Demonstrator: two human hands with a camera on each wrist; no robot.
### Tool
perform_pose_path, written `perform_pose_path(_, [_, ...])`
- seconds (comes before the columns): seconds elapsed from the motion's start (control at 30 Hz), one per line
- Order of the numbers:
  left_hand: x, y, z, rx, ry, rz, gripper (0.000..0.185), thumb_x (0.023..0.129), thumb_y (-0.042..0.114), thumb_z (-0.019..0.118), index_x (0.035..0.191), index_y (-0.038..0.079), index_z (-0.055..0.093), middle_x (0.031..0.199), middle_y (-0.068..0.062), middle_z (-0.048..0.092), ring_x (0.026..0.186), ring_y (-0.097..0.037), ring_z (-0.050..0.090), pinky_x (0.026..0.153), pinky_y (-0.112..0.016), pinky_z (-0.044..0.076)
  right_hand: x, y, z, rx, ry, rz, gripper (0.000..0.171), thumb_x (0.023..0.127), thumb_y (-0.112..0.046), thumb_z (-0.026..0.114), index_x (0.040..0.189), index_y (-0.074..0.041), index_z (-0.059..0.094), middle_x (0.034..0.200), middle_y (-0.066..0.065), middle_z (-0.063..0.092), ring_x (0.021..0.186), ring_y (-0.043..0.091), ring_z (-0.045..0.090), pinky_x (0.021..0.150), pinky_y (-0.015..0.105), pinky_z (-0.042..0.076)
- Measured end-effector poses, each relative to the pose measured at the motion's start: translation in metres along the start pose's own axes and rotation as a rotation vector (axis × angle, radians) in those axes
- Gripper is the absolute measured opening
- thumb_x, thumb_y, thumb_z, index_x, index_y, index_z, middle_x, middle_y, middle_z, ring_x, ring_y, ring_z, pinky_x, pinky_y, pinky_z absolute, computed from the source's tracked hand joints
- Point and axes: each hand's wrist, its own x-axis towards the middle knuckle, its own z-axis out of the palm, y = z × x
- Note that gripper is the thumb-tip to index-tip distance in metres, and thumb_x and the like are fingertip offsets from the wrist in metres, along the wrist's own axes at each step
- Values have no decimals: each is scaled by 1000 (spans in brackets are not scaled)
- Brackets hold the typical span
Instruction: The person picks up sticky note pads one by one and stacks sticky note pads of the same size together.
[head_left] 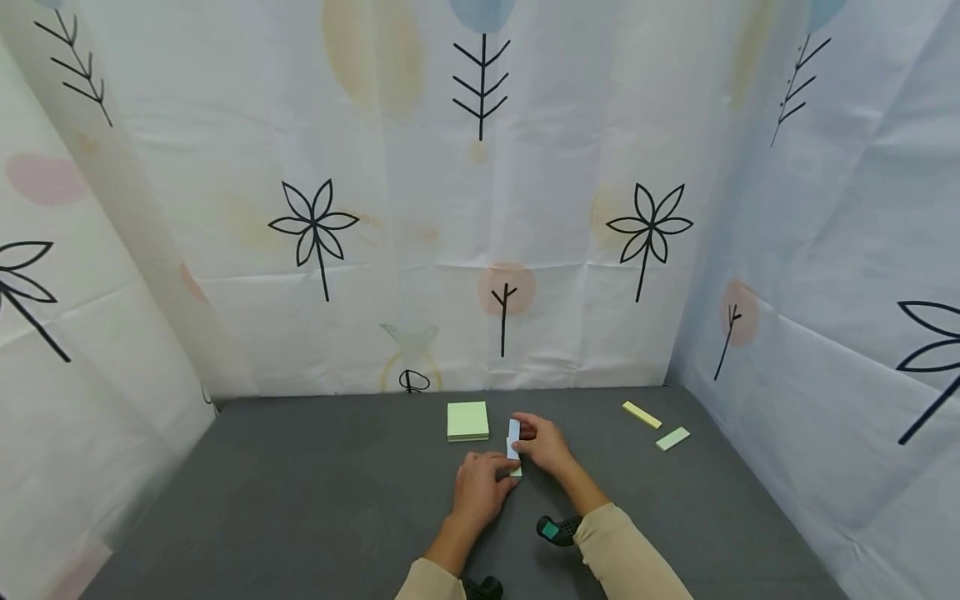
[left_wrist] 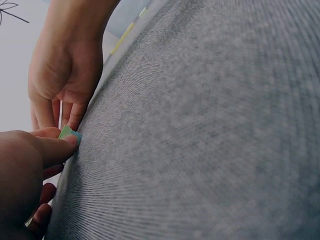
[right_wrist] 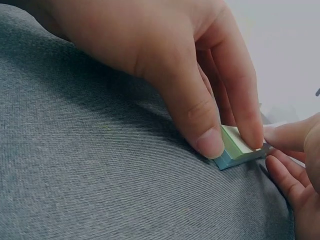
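Two narrow sticky-note pads, one pale blue [head_left: 513, 430] and one light green [right_wrist: 234, 141], lie stacked and slightly offset between my hands. My right hand [head_left: 546, 443] pinches the stack, its thumb along the long edge and a finger on top in the right wrist view. From the near end, my left hand [head_left: 478, 487] pinches the pads between thumb and forefinger. The left wrist view shows a green-and-blue corner [left_wrist: 70, 133] poking out at the left thumb tip. Fingers cover much of both pads. A square stack of light green sticky notes [head_left: 467, 421] sits just beyond the left hand.
To the right on the dark grey table [head_left: 322, 500] lie a yellow strip pad [head_left: 642, 414] and a pale green one [head_left: 672, 439]. Patterned white cloth [head_left: 420, 317] encloses the back and sides. A black wrist device [head_left: 558, 531] sits under the right forearm.
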Motion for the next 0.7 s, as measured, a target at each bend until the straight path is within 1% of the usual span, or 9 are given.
perform_pose_path(0.17, [0, 0, 0, -41, 28, -2, 21, 75, 19, 83, 95, 23, 79, 100, 7, 71, 83, -18, 55, 70, -37, 44, 1, 0, -1, 12, -19, 19, 50, 80, 9, 73, 128, 6, 58, 111, 22, 65, 100, 36, 64, 80, 43, 53])
perform_pose_path(0.3, [0, 0, 1, -50, 54, -8, 20, 72, 19, 85, 90, 23, 77, 96, 8, 71, 80, -17, 55, 68, -37, 43, 2, 0, -1, 42, -23, 10, 50, 78, 12, 72, 126, 9, 57, 108, 23, 66, 98, 36, 64, 80, 43, 53])
perform_pose_path(0.37, [0, 1, 1, -50, 53, -33, 20, 71, 20, 85, 89, 23, 76, 94, 8, 71, 79, -17, 54, 67, -36, 43, 2, 0, -1, 48, -24, -2, 49, 78, 13, 72, 124, 10, 57, 106, 23, 66, 96, 36, 65, 80, 43, 53])
perform_pose_path(0.53, [0, 5, 0, -78, 39, -137, 31, 70, 22, 87, 93, 21, 67, 91, 3, 67, 81, -19, 54, 69, -38, 43, 2, 0, -1, 52, -17, -11, 46, 77, 13, 73, 121, 9, 59, 101, 19, 67, 94, 34, 65, 80, 42, 53])
perform_pose_path(0.6, [0, 6, 0, -89, 44, -154, 35, 70, 21, 87, 95, 20, 63, 90, 3, 65, 81, -20, 54, 69, -39, 43, 2, 0, -2, 50, -19, -14, 46, 77, 12, 74, 120, 9, 60, 100, 18, 67, 93, 34, 65, 79, 42, 53])
perform_pose_path(0.7, [0, 7, 0, -99, 43, -158, 38, 70, 21, 88, 99, 20, 63, 92, 4, 67, 83, -20, 54, 71, -40, 43, 1, 2, -3, 42, -33, -27, 45, 77, 11, 74, 120, 9, 60, 100, 19, 67, 93, 34, 65, 79, 41, 53])
